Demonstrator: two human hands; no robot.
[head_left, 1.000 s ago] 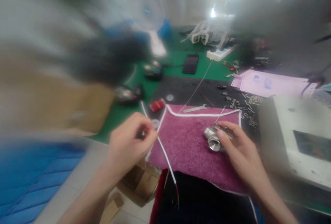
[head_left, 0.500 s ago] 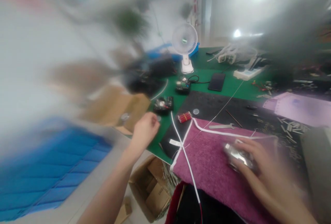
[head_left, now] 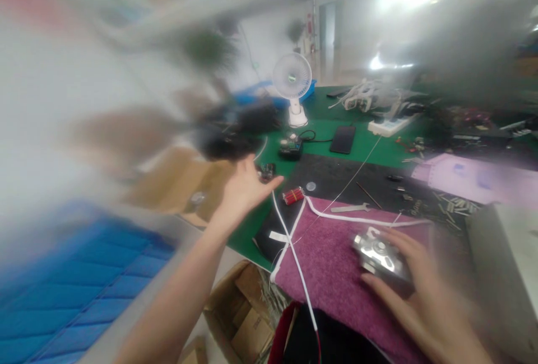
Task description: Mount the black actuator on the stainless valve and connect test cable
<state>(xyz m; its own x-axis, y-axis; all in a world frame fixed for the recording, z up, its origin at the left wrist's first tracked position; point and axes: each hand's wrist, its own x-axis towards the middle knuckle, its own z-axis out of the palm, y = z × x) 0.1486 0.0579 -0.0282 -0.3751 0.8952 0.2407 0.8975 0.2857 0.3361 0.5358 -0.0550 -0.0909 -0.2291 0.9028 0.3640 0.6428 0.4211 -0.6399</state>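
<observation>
I see my left hand [head_left: 247, 183] near the middle of the picture, a bit to the left. It is wide, with the thumb stuck out, and it is right by a small black gadget [head_left: 268, 171] that it partly hides. My right hand [head_left: 414, 288] is at the lower right. It curves around a shiny silver metal part [head_left: 378, 252], which is over the purple cloth [head_left: 323, 257] right of the middle, but the hand is blurry and I cannot tell if it grips it. A white cable [head_left: 300, 269] goes from near my left hand down to the bottom of the picture and crosses the cloth's white edge. A red bundle [head_left: 293, 195] sits by the cloth's top left corner, and a wrench [head_left: 349, 208] lies near its top edge. Farther up, a phone [head_left: 343, 139] and a white fan [head_left: 292, 75] are on the green counter [head_left: 323, 109].
</observation>
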